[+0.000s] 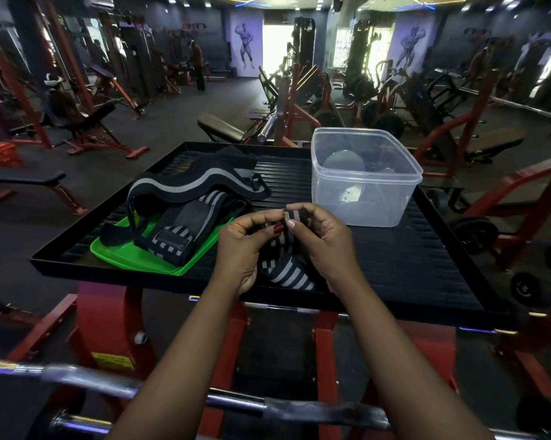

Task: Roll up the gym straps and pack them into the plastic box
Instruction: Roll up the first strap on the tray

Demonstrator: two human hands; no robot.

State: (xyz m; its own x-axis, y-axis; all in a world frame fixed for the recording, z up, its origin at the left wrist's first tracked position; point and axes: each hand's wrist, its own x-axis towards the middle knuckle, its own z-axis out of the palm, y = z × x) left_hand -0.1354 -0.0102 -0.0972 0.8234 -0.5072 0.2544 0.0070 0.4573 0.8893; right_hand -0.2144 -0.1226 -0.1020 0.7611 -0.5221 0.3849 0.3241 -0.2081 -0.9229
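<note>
A black-and-grey striped gym strap (287, 268) hangs between both hands over the near part of the black ribbed tray (410, 265). My left hand (241, 249) and my right hand (323, 239) pinch its upper end, which looks folded or rolled at the fingertips. More striped straps (172, 239) lie in a loose pile on a green lid (125, 254) to the left. A wide black band with a grey stripe (188, 184) lies behind them. The clear plastic box (366, 176) stands at the tray's far right, with rolled dark items inside.
The tray sits on a red machine frame (109, 322). A steel barbell (109, 382) runs across below my forearms. Benches, racks and weight plates fill the gym floor around. A person stands far off at the back left.
</note>
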